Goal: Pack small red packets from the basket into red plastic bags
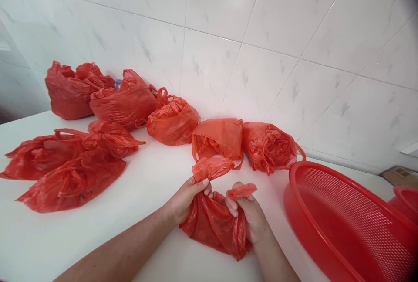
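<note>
In front of me a red plastic bag (215, 225) rests on the white table, its lower part bulging. My left hand (192, 197) is closed round one of its handles, and the loose end sticks up above the thumb. The other handle is gripped in my right hand (246, 210), with a short end poking out over the fingers. The bag's mouth lies between the two hands, gathered and creased. What is inside cannot be made out through the plastic.
Several filled red bags (173, 120) stand in a row along the tiled wall (212, 64). More red bags (75, 181) lie at the left on the white table (153, 177). A red mesh basket (326, 234) stands at the right, near a cardboard box (400, 175).
</note>
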### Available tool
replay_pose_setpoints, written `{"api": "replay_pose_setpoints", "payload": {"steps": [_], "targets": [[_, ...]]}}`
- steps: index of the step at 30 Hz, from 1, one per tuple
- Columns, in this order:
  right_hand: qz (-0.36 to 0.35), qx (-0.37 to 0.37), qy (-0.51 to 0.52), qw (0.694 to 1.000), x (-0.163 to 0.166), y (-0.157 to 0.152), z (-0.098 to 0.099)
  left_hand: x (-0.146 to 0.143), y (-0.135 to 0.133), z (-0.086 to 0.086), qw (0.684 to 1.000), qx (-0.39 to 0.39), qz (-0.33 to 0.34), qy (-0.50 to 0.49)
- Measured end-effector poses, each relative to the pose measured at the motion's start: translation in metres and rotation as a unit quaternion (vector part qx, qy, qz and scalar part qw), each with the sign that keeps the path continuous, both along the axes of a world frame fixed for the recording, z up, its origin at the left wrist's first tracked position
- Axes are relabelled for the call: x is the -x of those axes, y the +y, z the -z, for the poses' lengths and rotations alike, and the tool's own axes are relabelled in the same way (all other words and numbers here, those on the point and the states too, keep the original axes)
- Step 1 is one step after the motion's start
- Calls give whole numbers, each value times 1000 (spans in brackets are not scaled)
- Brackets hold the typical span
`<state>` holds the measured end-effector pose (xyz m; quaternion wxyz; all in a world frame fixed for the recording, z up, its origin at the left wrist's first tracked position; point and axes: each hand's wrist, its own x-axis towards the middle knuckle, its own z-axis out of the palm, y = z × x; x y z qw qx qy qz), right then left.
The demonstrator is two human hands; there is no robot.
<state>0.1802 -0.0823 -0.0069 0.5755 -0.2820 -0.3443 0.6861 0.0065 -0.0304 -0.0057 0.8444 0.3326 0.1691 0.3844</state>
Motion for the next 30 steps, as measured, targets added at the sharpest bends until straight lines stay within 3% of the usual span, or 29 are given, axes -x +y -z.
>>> {"api": "replay_pose_setpoints", "payload": {"steps": [7, 15, 20, 30], "targets": [[-2, 17, 6, 1000, 2, -2, -6, 0, -1, -5, 996, 54, 53, -48], [0, 23, -39, 999, 5, -3, -9, -1, -2, -5, 997, 74, 30, -6], [-8, 40, -11, 999, 4, -2, -6, -2, -3, -4, 997, 45, -24, -50], [-8, 32, -41, 999, 7, -4, -14, -2, -2, 2, 999, 12, -12, -48]]}}
